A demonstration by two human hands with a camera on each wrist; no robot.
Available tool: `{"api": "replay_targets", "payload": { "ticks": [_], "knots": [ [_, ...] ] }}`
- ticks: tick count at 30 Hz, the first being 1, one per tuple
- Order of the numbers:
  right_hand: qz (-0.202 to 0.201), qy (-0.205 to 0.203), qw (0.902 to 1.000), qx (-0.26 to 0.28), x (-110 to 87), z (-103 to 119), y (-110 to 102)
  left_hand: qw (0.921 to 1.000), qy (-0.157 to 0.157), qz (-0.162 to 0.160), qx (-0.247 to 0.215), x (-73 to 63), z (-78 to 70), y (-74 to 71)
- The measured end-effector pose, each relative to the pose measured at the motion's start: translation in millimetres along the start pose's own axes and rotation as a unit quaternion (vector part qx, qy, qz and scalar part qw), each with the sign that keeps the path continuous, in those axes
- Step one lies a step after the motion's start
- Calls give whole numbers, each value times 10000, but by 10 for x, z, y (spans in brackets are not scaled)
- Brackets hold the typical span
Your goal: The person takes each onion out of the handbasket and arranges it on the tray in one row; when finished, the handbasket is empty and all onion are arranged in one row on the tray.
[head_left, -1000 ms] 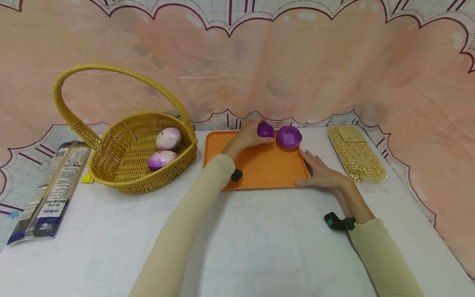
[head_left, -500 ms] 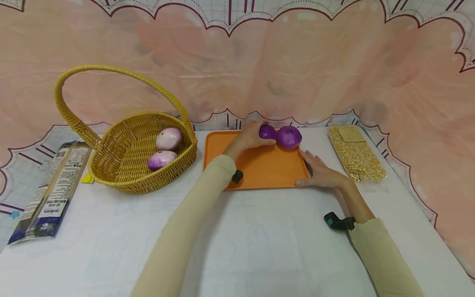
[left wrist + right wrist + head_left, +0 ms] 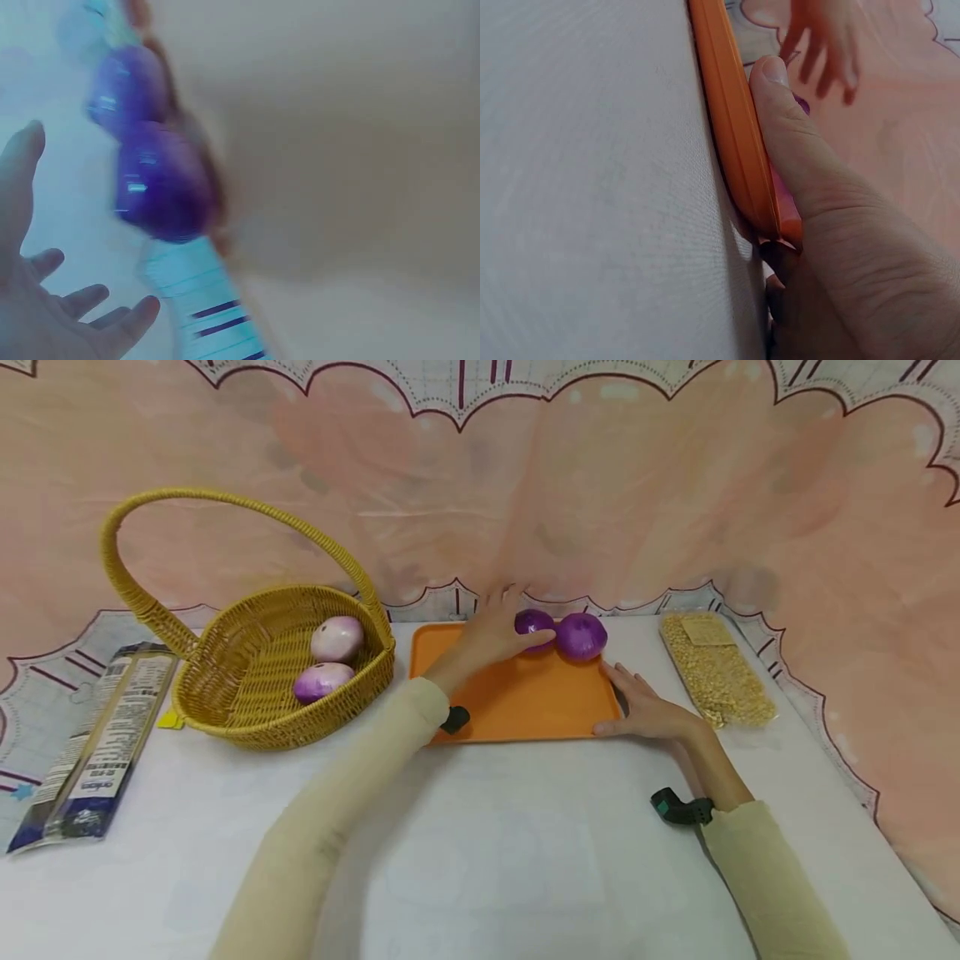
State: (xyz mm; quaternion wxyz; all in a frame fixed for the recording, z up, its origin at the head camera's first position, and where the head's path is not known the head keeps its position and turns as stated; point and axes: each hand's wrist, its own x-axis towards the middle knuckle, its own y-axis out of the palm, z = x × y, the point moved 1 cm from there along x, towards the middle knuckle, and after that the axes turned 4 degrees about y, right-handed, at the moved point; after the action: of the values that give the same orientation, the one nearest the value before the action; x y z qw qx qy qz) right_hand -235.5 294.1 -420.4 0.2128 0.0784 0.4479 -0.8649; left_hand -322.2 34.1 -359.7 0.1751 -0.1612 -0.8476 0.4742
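Two purple onions sit side by side at the back of an orange tray (image 3: 536, 710): a smaller left onion (image 3: 534, 625) and a larger right onion (image 3: 581, 637). My left hand (image 3: 487, 633) is just left of the smaller one, its fingers spread. In the left wrist view, a gap shows between the left hand (image 3: 67, 307) and the nearer onion (image 3: 165, 184). My right hand (image 3: 651, 710) rests at the tray's right edge, fingers extended. The right wrist view shows its thumb (image 3: 787, 127) against the tray's orange rim (image 3: 735, 120).
On the left stands a yellow wicker basket (image 3: 262, 739) with a tall handle, holding two paler onions (image 3: 337, 639). A long blue-and-white packet (image 3: 101, 747) lies left of it. A clear bag of yellow kernels (image 3: 716, 668) lies right of the tray. A patterned cloth (image 3: 637, 502) hangs behind.
My left hand first moved the smaller onion slightly right, against the larger one. It has since let go, opened its fingers and drawn back left. My right hand has stayed at the tray.
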Motion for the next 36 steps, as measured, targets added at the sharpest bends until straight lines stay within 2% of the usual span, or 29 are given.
{"api": "replay_targets", "payload": {
  "ticks": [3,7,9,12,15,19,23,29,36],
  "knots": [
    [-11,51,10000,27,2,-6,5,9987,485,92,-136,-274,-67,-212],
    [21,-33,10000,-7,14,-25,16,9911,1089,639,-429,-745,-75,-400],
    [23,-60,10000,-1,16,-25,11,9871,1229,841,-590,-988,-42,-456],
    [-8,-93,10000,-9,23,-20,20,9823,1142,1120,-977,-1338,29,-526],
    [-12,-79,10000,-12,19,-14,33,9792,795,1331,-1307,-1646,110,-606],
    [-32,-40,10000,-53,3,-8,33,9793,433,1311,-1481,-1952,218,-714],
    [-86,-84,9999,-84,-3,-15,23,9836,290,1130,-1377,-2100,316,-774],
    [-67,-141,9999,-74,-3,-28,32,9871,240,1009,-1220,-2188,410,-845],
    [-94,-134,9998,-57,6,-11,29,9887,501,980,-1014,-2199,467,-1078]
  ]
}}
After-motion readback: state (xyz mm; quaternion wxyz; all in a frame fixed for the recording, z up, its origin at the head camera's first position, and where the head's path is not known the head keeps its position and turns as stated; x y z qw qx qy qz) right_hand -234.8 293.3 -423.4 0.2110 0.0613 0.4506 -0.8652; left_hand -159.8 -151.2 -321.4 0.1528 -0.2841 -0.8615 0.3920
